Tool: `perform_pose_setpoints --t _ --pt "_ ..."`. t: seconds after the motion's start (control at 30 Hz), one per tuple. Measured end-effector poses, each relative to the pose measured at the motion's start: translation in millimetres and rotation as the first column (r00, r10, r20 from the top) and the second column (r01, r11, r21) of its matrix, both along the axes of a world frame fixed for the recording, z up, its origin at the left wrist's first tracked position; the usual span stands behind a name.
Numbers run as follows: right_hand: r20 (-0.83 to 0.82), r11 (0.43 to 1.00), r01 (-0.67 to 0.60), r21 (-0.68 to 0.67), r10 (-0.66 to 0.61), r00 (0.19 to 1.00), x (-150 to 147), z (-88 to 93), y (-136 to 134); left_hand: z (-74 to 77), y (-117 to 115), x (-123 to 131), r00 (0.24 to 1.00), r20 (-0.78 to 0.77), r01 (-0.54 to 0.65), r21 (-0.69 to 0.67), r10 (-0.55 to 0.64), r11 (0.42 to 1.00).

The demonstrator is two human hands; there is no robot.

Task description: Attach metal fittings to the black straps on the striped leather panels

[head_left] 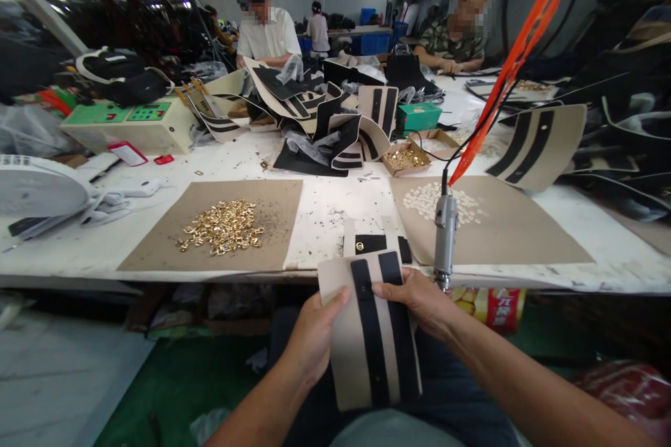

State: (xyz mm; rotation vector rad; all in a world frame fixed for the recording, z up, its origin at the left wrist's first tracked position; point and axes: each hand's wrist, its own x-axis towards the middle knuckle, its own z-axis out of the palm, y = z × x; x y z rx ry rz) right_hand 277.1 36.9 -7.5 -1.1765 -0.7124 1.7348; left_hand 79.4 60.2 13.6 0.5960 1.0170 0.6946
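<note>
Between both hands, over my lap, is a beige panel (346, 356) with two black stripes and small dark holes in them. My left hand (313, 335) grips its left edge, thumb on the face. My right hand (419, 295) pinches the upper right side, its thumb on a black stripe; the fingers behind the panel are hidden. Just beyond, at the table edge, lies another black-striped piece with a gold fitting (360, 246). A grey electric screwdriver (445, 237) hangs close to my right hand.
Gold metal fittings (225, 227) are heaped on a brown sheet (157, 244) at left. Small pale discs (419, 201) lie on the right sheet (524, 230). Striped panels (377, 108) pile up at the back, near a box of gold parts (406, 158). Two people work across the table.
</note>
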Motion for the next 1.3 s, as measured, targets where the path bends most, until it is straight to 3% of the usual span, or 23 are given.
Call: perform_pose_setpoints --t 0.1,0.23,0.37,0.43,0.53,0.6,0.77,1.03,1.3 --pt "-0.002 1.000 -0.002 -0.007 0.002 1.000 -1 -3.9 -8 -7.0 -5 -3 0.998 -0.050 0.048 0.018 -0.047 0.999" --pt "0.317 0.998 0.040 0.053 -0.054 0.947 -2 5.0 -4 -14.8 8 -5 0.962 -0.240 0.178 0.191 -0.130 0.965" --pt "0.666 0.992 0.023 0.125 -0.101 0.739 1 20.1 27 -12.6 50 4 0.845 -0.534 0.340 0.477 -0.040 0.811" --pt "0.782 0.990 0.012 0.141 -0.119 0.612 4 23.0 46 -11.3 74 11 0.779 -0.627 0.414 0.519 0.003 0.748" --pt "0.897 0.989 -0.039 0.140 -0.110 0.428 6 19.5 68 -12.9 99 20 0.731 -0.683 0.460 0.514 0.020 0.724" --pt "0.927 0.989 -0.070 0.131 -0.098 0.362 8 15.3 76 -15.4 107 23 0.714 -0.699 0.477 0.509 0.021 0.716" --pt "0.945 0.985 -0.134 0.111 -0.063 0.321 9 13.3 81 -18.9 113 23 0.689 -0.725 0.522 0.475 -0.021 0.708" --pt "0.939 0.981 -0.194 0.032 0.037 0.343 13 17.7 93 -21.1 127 23 0.711 -0.689 0.556 0.427 -0.141 0.713" --pt "0.975 0.990 -0.139 -0.022 0.052 0.214 10 15.9 100 -19.1 131 25 0.675 -0.720 0.558 0.357 -0.160 0.749"
